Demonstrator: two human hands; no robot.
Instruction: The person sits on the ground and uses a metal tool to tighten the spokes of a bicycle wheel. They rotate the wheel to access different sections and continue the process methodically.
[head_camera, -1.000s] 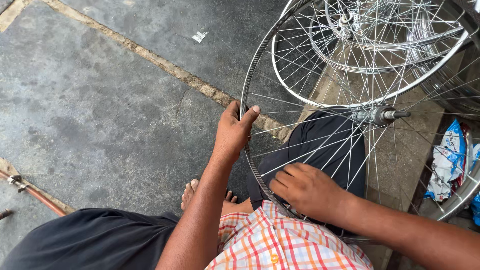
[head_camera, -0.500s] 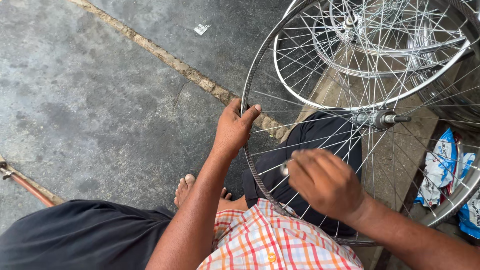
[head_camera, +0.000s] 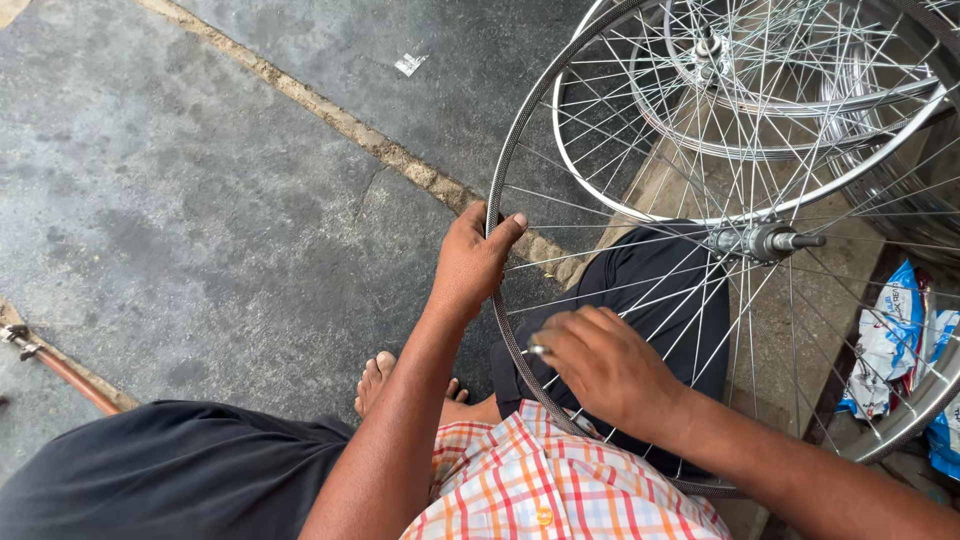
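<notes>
The large silver spoked bicycle wheel rim (head_camera: 497, 200) stood nearly upright across the seated person's black-trousered lap (head_camera: 650, 300), its steel hub and axle (head_camera: 762, 241) out to the right. The left hand (head_camera: 470, 262) gripped the rim's left arc, thumb hooked over the inner edge and fingers wrapped round the outer side. The right hand (head_camera: 600, 362) rested low on the rim near the lap, its fingers curled together and pinching a small metal piece (head_camera: 538, 350) at the rim's inner edge, where a thin wire spoke (head_camera: 640, 285) met it; whether that piece was a nipple or a small tool could not be told. The step in hand looked like tightening or seating one spoke at the rim, and the next move would seem to call for a steady grip by the left hand while the right turned the piece, then a shift of the rim to bring the neighbouring spoke within reach. A second silver spoked wheel (head_camera: 740, 130) lay behind on a concrete step (head_camera: 780, 330). Crumpled blue-and-white plastic packets (head_camera: 890, 345) sat at the right edge, and a small white scrap of paper (head_camera: 409, 64) lay on the grey concrete floor (head_camera: 200, 200).
</notes>
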